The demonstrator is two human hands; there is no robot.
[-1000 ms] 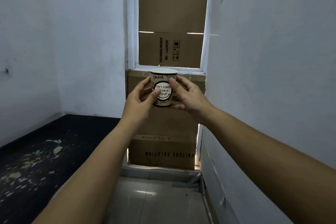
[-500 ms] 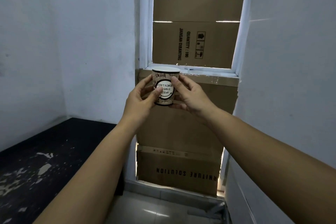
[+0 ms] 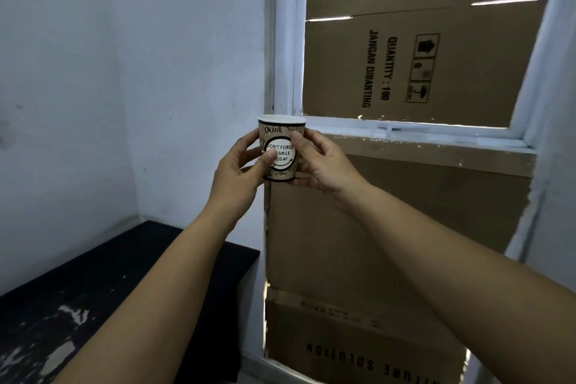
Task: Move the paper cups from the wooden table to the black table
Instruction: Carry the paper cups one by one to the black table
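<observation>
While both hands (image 3: 280,162) grip the cup (image 3: 280,150) upright (mid-carry), I'd next lower it onto the black bench (image 3: 103,284).

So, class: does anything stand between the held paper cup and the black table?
Nothing visible does. Left hand and right hand hold the paper cup in open air; the black table lies below-left.

1. Only one view is given, taken from the head and directed forward.
2. The left hand (image 3: 240,171) and right hand (image 3: 324,162) are seen near, at the centre.
</observation>
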